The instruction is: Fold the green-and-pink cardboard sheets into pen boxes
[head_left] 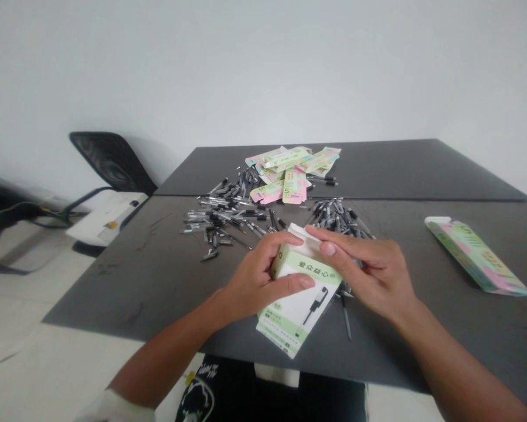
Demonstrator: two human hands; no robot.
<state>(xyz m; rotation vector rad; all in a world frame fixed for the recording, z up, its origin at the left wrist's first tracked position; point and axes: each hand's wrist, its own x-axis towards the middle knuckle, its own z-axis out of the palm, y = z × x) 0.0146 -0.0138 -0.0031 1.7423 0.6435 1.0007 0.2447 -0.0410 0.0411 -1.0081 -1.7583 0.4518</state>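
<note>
A green-and-white pen box (pixel 299 299) with a pen printed on its front is held tilted above the near part of the table. My left hand (pixel 267 272) grips it from the left, thumb across the front and fingers at the upper edge. At the box's top end, my right hand (pixel 369 266) pinches the white flap (pixel 309 243) between thumb and fingers. Inside the box nothing can be seen. Loose pens (pixel 337 217) lie just behind the box and partly under my right hand.
Many pens (pixel 228 208) are scattered left of centre. Beyond them is a pile of green-and-pink cartons (pixel 293 164). One similar carton (pixel 478 255) lies at the right. The dark table (pixel 157 275) ends near my lap. A black mesh chair (pixel 111 161) stands at the left.
</note>
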